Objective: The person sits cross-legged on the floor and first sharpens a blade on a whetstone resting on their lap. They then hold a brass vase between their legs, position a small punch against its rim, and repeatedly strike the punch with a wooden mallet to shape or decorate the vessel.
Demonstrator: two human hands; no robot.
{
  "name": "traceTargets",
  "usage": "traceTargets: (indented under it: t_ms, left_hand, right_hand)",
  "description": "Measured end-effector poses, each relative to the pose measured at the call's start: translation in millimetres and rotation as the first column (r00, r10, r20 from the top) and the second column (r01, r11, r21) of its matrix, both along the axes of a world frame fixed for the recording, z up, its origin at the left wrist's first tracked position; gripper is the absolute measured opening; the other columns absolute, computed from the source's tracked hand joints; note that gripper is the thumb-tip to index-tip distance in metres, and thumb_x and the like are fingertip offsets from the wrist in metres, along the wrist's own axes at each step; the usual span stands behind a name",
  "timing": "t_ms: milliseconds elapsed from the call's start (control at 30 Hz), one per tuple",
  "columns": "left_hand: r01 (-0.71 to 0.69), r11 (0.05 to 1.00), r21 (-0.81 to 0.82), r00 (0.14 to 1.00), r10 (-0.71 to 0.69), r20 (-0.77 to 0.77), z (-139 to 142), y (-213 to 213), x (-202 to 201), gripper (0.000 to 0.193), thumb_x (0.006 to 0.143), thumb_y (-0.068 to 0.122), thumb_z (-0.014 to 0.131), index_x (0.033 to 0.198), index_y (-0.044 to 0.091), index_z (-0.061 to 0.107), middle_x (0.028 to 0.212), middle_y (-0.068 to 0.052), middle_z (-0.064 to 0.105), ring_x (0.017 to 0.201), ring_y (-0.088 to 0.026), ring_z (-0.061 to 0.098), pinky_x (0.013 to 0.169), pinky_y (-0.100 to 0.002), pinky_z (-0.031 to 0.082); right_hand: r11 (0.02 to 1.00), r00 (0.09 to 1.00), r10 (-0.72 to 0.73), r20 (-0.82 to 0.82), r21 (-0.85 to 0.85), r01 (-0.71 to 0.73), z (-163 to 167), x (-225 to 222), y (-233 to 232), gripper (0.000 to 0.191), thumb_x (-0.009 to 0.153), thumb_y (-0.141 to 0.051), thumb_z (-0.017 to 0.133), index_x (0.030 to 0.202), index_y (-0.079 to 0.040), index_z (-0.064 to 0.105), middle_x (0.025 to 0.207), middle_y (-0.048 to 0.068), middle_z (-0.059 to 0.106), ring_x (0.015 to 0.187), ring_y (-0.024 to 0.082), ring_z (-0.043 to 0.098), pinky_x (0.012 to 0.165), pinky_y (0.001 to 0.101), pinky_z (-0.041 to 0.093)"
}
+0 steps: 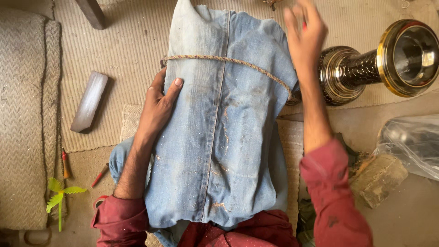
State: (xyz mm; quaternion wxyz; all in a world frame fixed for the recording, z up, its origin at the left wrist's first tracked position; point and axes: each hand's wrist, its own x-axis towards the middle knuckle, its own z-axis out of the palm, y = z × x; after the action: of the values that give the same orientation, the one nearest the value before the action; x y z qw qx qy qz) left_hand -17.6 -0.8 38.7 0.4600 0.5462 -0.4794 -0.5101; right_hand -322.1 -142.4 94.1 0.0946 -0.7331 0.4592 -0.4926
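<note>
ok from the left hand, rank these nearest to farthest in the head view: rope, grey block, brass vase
1. Rope, just above the left hand, tied round the denim.
2. Grey block, on the mat further left.
3. Brass vase, lying far right.

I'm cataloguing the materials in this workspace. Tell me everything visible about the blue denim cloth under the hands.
The denim cloth is faded light blue, worn and stained, flecked with fine glittery dust and rusty marks. A stitched seam runs down its middle. It drapes lengthwise away from the person, over their lap. A rough twisted rope is tied across its upper part. The left hand lies flat on its left edge; the right hand, blurred, is raised by its upper right corner, contact unclear.
</note>
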Motion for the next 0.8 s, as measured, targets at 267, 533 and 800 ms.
traceTargets:
  t_ms: [267,533,800]
  left_hand:
    - [-0.023,1.000,-0.012,1.000,0.023,0.016,-10,0,2,0.060,0.103,0.032,0.063,0.148,-0.007,0.049,0.137,-0.020,0.066,0.126,-0.024,0.063,0.108,-0.033,0.048]
    - [-0.058,0.996,0.063,0.998,0.058,0.002,-10,-3,3,0.062,0.100,0.031,0.066,0.145,-0.008,0.049,0.126,-0.020,0.070,0.114,-0.021,0.069,0.098,-0.031,0.055]
    - [-0.050,0.991,-0.128,0.995,0.038,-0.091,16,-12,2,0.052,0.108,0.030,0.064,0.141,-0.010,0.056,0.120,-0.014,0.073,0.105,-0.014,0.067,0.091,-0.027,0.055]
  right_hand:
    - [0.298,0.855,-0.462,0.237,0.949,-0.102,-104,-37,172,0.087,0.105,-0.067,0.032,0.148,0.009,0.029,0.151,0.036,0.024,0.136,0.048,0.025,0.111,0.0607,0.023]
    - [0.692,0.944,-0.055,0.326,0.694,-0.199,-126,-10,240,0.094,0.101,-0.076,0.008,0.165,-0.007,0.009,0.175,0.015,0.005,0.162,0.032,0.007,0.131,0.0484,0.007]
    - [0.659,0.935,-0.121,0.334,0.731,-0.176,-71,13,198,0.064,0.112,-0.043,0.024,0.163,-0.005,0.022,0.173,0.012,0.021,0.160,0.023,0.020,0.130,0.0350,0.014]
